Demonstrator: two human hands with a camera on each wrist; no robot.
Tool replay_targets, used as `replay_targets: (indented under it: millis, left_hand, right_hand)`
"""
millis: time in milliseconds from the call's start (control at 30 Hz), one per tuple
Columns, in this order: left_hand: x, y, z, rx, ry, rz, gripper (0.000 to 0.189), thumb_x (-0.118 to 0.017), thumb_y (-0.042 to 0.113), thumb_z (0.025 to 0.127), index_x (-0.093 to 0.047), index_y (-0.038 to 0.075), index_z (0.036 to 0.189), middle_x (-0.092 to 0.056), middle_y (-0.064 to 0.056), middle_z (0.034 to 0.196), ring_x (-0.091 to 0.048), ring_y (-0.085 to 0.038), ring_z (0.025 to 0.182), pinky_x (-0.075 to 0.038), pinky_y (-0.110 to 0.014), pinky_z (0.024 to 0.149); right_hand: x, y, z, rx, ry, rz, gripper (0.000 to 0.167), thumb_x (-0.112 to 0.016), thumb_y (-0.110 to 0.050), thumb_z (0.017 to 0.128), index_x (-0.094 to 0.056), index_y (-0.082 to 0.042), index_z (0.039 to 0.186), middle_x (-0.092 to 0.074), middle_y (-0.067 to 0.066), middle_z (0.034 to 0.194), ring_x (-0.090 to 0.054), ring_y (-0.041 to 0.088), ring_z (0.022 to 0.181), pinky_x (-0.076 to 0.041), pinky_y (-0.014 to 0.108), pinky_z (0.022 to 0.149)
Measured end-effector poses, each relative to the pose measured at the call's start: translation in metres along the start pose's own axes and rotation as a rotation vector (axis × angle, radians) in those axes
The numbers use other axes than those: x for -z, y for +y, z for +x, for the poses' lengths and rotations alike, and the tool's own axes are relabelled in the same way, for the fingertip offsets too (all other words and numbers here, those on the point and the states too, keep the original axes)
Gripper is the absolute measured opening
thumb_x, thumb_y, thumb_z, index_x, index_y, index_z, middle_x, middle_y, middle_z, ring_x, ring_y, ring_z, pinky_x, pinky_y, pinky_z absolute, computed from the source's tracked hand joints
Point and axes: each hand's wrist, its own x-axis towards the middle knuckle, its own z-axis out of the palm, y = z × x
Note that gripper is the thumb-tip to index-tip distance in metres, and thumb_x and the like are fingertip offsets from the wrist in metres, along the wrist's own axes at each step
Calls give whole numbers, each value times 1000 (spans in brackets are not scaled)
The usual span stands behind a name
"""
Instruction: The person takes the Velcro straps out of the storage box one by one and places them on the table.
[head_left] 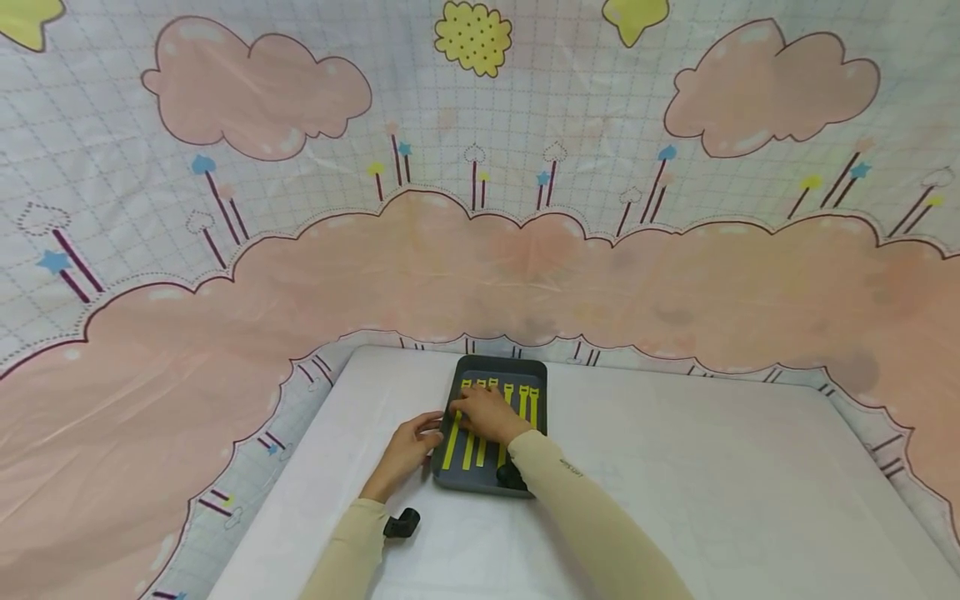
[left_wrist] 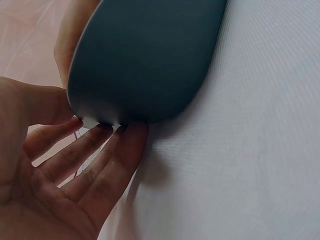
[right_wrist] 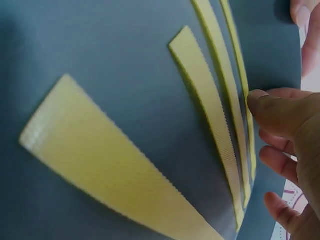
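A dark grey-blue tray (head_left: 444, 477) lies on the white table with several flat yellow cable straps (head_left: 469, 450) side by side in it, their slotted heads toward the far end. My right hand (head_left: 487, 414) reaches over the tray. In the right wrist view its thumb and forefinger pinch the outermost yellow strap (right_wrist: 235, 31) at the tray's left side. Outside that same side is my left hand (head_left: 405, 450). Seen from the left wrist, its thumb touches the rim and its fairly straight fingers (left_wrist: 90, 145) rest against the wall.
White table cloth (head_left: 712, 483) spreads around the tray, mostly to the right. A curtain (head_left: 480, 275) with pink clouds hangs behind the table. Black wrist cameras (head_left: 402, 523) sit on both sleeves, the right one over the tray's near end.
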Motion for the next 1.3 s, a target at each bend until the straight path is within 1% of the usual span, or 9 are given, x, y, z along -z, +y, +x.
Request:
replay_targets:
  millis: [133, 333, 533, 733, 900, 1133, 1300]
  left_hand:
    - [0, -1, 1, -3, -1, -1, 43, -60, 7, 94, -56, 7, 137, -62, -21, 131, -66, -26, 105, -54, -32, 64]
    - [0, -2, 2, 3, -4, 1, 43, -59, 8, 94, -56, 8, 138, -61, -20, 132, -66, -25, 107, -55, -32, 66]
    - [0, -2, 1, 3, -1, -5, 44, -59, 7, 94, -56, 7, 137, -61, -21, 132, -66, -27, 109, -55, -32, 66]
    - [0, 0, -1, 8, 1, 10, 43, -60, 7, 94, -56, 8, 137, -61, -21, 133, -66, -28, 109, -54, -32, 66]
    - [0, 1, 0, 11, -2, 24, 43, -59, 9, 94, -56, 8, 138, -60, -21, 134, -66, -27, 108, -53, -30, 65]
    - [0, -3, 2, 10, -1, 38, 44, -60, 10, 95, -56, 10, 138, -60, -20, 134, -65, -27, 110, -53, -29, 66]
    - [-1, -4, 3, 10, -2, 39, 44, -60, 11, 95, -55, 10, 139, -60, -20, 134, -66, -26, 109, -52, -30, 65]
  right_hand:
    - [-2, 0, -1, 8, 18, 0, 19, -68, -27, 93, -72, -30, 111, -65, -3, 113, -58, 19, 111, -44, 51, 100]
    - [-5, 0, 0, 12, 14, 22, 19, -67, -26, 94, -74, -29, 111, -66, -3, 113, -58, 19, 109, -44, 50, 100]
    - [-5, -2, 1, 20, 3, -26, 18, -67, -25, 93, -73, -31, 109, -66, -5, 113, -59, 17, 109, -44, 48, 99]
    - [-5, -2, 1, 47, -13, -53, 20, -66, -25, 95, -71, -31, 113, -66, -4, 115, -59, 17, 110, -46, 46, 97]
    - [-6, 2, 2, 76, -17, -54, 21, -64, -25, 96, -69, -32, 115, -63, -4, 111, -58, 17, 109, -47, 47, 97]
    - [-9, 7, 2, 125, 21, -70, 22, -63, -26, 96, -69, -32, 116, -59, -5, 107, -52, 15, 106, -47, 39, 91]
    - [-9, 8, 1, 145, 59, -104, 22, -61, -27, 98, -68, -31, 118, -59, -4, 109, -51, 16, 108, -46, 41, 96]
